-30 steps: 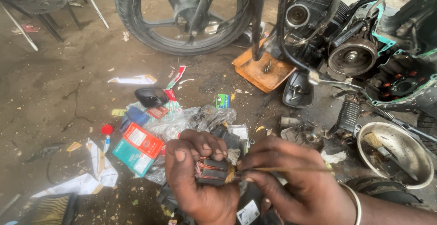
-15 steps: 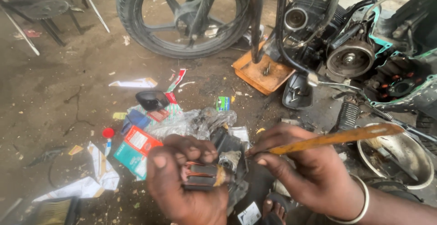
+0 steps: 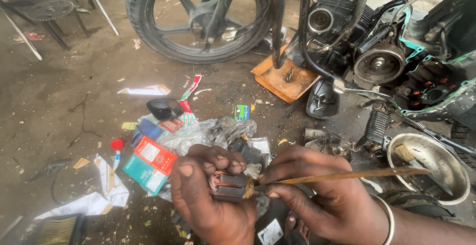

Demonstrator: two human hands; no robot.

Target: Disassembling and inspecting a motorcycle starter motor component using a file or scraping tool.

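My left hand (image 3: 208, 195) grips a small motor part with copper windings (image 3: 229, 185), held low in the middle of the view. My right hand (image 3: 322, 195) pinches a long thin wooden-handled brush (image 3: 347, 175); its bristle tip touches the copper windings and its handle points right. A metal bangle (image 3: 386, 217) sits on my right wrist. A foot (image 3: 297, 225) shows below the hands.
A motorcycle wheel (image 3: 198, 22) and engine (image 3: 357, 31) stand ahead. An orange tray (image 3: 282, 79) lies on the dirt floor. A metal bowl (image 3: 431, 165) sits at right. Small boxes (image 3: 148, 163), a plastic bag (image 3: 213, 131) and paper scraps litter the ground.
The brush, raised and tilted up half a second ago, has come down level, its tip back on the copper windings. My left hand keeps holding the part.
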